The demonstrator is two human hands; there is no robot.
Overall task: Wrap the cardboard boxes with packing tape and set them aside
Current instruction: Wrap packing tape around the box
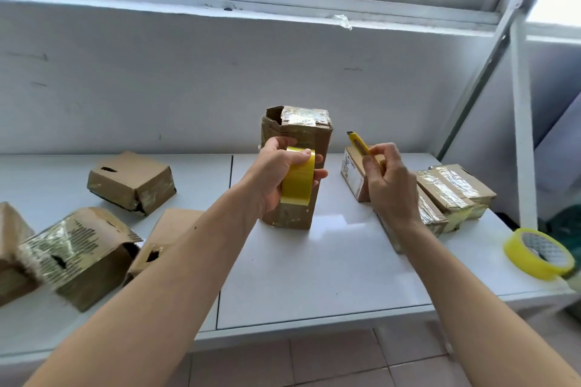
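White shelving with a pale back wall forms the workplace, and a white table (pixel 314 276) carries the boxes. An upright box (pixel 297 173) stands at the middle of it, and a tape roll (pixel 298 176) is gripped against its front face by the left hand (pixel 276 179), fingers curled round the roll and thumb over the top. A yellow strip appears to run from the roll down onto the box just below the fingers. A yellow knife (pixel 360 144) is pinched in the curled fingers of the right hand (pixel 390 182), its tip raised beside the box and apart from it.

Glossy tape is seen across the top of the upright box, though one upper corner gapes open and torn. The cardboard looks worn, creased and dented. This box is judged to be mid-wrap, with the strip not yet cut.

Beyond the right fingers, a group of taped boxes (pixel 452 195) lies set aside. Left of the left fingers, several crumpled boxes (pixel 132 182) are scattered; one (pixel 78 254) shows shiny tape, while others look partly bare and are probably left to do. A spare roll (pixel 539 253) lies near the table's right edge.
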